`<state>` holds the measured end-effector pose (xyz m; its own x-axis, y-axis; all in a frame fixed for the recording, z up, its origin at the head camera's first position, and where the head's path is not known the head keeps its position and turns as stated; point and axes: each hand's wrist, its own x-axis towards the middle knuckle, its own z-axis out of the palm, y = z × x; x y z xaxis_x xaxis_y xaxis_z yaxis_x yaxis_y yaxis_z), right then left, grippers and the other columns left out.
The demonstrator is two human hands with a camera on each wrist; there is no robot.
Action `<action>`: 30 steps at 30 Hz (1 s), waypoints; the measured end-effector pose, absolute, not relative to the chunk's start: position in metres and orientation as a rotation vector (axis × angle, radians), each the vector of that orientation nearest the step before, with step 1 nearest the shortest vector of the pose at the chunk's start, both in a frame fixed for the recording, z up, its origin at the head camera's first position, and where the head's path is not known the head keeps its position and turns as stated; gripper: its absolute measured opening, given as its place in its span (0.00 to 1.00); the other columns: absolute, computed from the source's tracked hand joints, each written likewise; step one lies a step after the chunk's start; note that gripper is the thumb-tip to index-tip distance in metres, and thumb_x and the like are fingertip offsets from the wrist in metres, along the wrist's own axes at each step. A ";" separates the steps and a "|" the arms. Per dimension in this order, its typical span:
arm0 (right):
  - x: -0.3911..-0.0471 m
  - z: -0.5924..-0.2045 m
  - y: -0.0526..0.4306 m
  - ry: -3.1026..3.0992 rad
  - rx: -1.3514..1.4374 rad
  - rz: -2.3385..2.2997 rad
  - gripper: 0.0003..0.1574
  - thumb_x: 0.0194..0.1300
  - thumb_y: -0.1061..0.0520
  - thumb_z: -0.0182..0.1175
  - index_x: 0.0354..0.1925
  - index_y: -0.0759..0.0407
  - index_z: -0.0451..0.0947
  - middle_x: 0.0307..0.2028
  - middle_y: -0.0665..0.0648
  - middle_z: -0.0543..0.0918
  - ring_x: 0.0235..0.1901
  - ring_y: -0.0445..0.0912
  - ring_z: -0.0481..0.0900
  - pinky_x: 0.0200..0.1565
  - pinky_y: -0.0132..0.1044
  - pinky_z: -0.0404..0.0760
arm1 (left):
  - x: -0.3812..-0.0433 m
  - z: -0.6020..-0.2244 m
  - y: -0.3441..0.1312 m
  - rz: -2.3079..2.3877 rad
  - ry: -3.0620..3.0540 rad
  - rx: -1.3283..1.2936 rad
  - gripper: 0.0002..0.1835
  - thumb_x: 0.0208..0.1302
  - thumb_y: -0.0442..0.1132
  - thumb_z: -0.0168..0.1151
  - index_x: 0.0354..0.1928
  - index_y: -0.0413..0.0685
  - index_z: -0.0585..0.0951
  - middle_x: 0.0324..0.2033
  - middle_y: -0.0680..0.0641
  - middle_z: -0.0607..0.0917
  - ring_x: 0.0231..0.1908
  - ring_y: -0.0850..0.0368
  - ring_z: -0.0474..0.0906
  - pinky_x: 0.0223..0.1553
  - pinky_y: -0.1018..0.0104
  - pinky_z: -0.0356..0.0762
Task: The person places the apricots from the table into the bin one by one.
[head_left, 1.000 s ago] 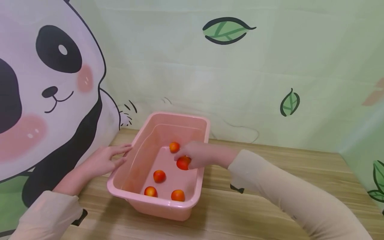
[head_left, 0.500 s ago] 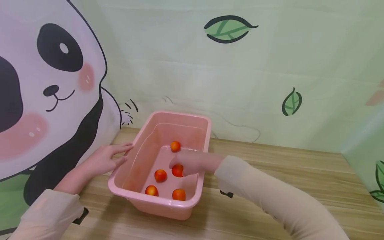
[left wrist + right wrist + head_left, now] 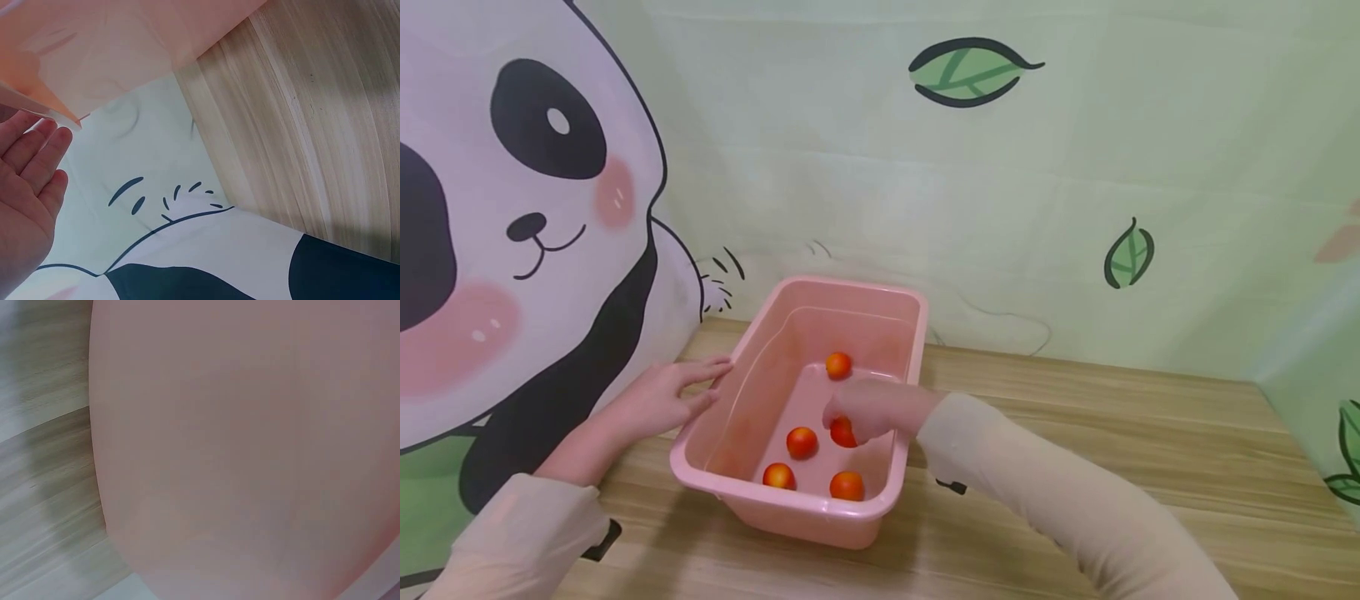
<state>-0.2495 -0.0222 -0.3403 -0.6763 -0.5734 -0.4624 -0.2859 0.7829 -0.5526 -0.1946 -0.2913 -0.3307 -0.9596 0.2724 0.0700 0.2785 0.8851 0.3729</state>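
Note:
A pink plastic basin point(image 3: 782, 497) stands on the table with several round red-orange fruits in it. My right hand point(image 3: 876, 408) reaches over its right side, fingers curled over one round red-orange fruit point(image 3: 842, 432) low in the basin. To its left lies another fruit point(image 3: 802, 442), and a farther fruit point(image 3: 838, 365) sits near the back. Two more, a left fruit point(image 3: 779, 476) and a right fruit point(image 3: 847, 485), lie by the front wall. My left hand point(image 3: 658, 402) touches the left rim with fairly straight fingers. The right wrist view holds only the basin wall point(image 3: 237, 450) up close, no hand.
Wooden tabletop point(image 3: 1075, 467) runs to the right and front of the basin. A pale green cloth backdrop point(image 3: 1000, 208) with a panda point(image 3: 572, 225) and leaves hangs behind and to the left, close to the basin's back end.
My right hand has moved toward the basin's front and slightly left, and the fruit under its fingers shifted with it. My left hand keeps its place on the rim.

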 end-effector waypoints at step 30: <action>-0.248 -0.308 0.034 2.656 -1.343 -0.300 0.13 0.60 0.60 0.55 0.44 0.52 0.78 0.39 0.50 0.78 0.36 0.42 0.72 0.41 0.31 0.76 | -0.201 -0.333 -0.294 -0.642 -3.068 -0.403 0.27 0.59 0.42 0.56 0.60 0.43 0.68 0.58 0.36 0.69 0.56 0.33 0.66 0.50 0.38 0.67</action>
